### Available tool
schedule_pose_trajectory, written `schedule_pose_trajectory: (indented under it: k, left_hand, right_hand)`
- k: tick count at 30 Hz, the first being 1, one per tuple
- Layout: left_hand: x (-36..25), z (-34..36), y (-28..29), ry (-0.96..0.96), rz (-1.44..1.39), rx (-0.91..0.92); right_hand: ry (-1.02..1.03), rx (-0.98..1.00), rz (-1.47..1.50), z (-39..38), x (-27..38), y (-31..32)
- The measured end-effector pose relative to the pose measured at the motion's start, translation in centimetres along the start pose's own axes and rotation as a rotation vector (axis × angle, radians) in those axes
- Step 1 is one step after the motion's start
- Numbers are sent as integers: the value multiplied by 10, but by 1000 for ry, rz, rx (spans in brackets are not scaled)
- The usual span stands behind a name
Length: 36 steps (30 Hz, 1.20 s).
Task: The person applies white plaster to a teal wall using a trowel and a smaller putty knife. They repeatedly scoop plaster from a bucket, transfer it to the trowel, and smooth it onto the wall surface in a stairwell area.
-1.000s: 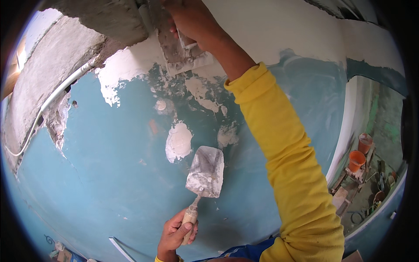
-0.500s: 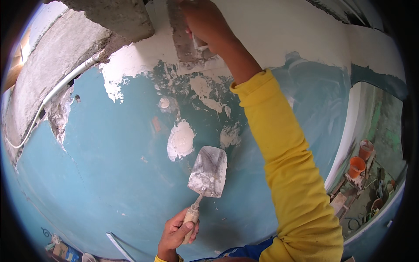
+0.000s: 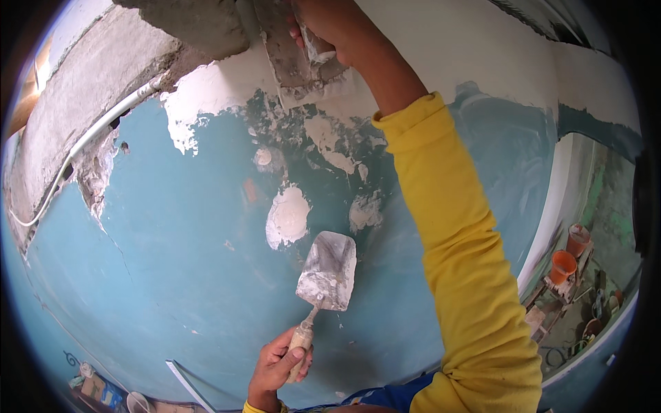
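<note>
Head view, left hand (image 3: 279, 363) gripping square trowel (image 3: 328, 272), right hand (image 3: 337, 29) clasping flat float (image 3: 288, 67), two orange buckets (image 3: 562, 267), contents unclear.

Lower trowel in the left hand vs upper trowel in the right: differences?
Blade: the lower trowel has a rounded far end; the upper trowel has a straight lower edge.
Handle: the lower trowel's extends from the blade's end; the upper trowel's sits over its blade.
Place: the lower trowel is in front of blue wall; the upper trowel is at the white plaster.
Shared: both are smeared with pale residue.
</note>
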State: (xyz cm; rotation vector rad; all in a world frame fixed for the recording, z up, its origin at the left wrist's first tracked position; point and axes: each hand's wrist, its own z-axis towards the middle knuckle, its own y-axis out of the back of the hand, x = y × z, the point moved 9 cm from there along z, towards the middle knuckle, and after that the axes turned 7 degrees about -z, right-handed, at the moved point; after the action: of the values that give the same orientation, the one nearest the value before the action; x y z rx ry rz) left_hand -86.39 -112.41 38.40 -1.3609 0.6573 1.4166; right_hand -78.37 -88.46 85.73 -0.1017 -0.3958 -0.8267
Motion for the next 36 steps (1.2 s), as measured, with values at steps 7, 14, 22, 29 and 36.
schedule_pose_trajectory:
  k: [7, 14, 22, 29, 36]
  left_hand:
    - [1, 0, 0, 7, -18, 41]
    - [4, 4, 0, 19, -25, 44]
    - [9, 7, -3, 23, -25, 80]
    - [10, 1, -8, 9, -10, 121]
    - [11, -2, -3, 17, -32, 71]
  right_hand:
    - [-30, -11, -74, -5, 8, -4]
    - [-25, 35, -143, -31, 9, -5]
    - [-98, 7, -297, -55, -29, -6]
    - [-98, 65, -456, -158, -61, -14]
    - [-48, -66, -165, -61, -25, 32]
